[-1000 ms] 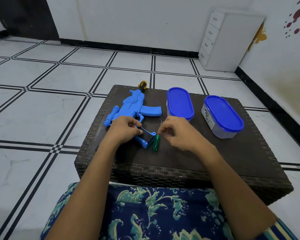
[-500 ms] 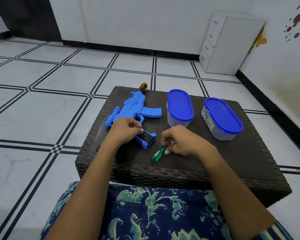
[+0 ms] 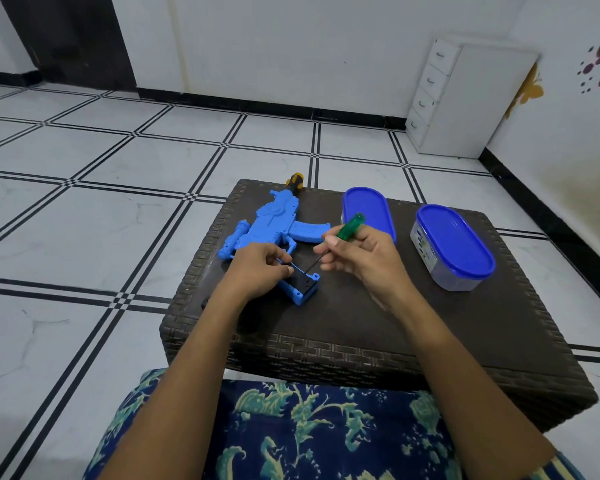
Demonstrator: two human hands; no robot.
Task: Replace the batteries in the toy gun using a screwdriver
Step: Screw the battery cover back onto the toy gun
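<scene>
A blue toy gun (image 3: 271, 223) lies on its side on the dark woven table (image 3: 378, 323), its grip end with a black battery bay (image 3: 303, 287) pointing toward me. My left hand (image 3: 260, 268) grips the gun's grip just above that bay. My right hand (image 3: 357, 254) holds a green-handled screwdriver (image 3: 349, 228) raised off the table, its thin shaft slanting down-left with the tip at the bay's corner. A yellow and black piece (image 3: 295, 180) shows at the gun's far end.
Two containers with blue oval lids stand on the table: one (image 3: 368, 209) just behind my right hand, another (image 3: 452, 247) farther right. A white drawer unit (image 3: 465, 98) stands by the far wall. Tiled floor surrounds the table.
My right hand has picked the green screwdriver up from the table and turned it so the tip points down at the gun's battery bay. My left hand has stayed on the grip.
</scene>
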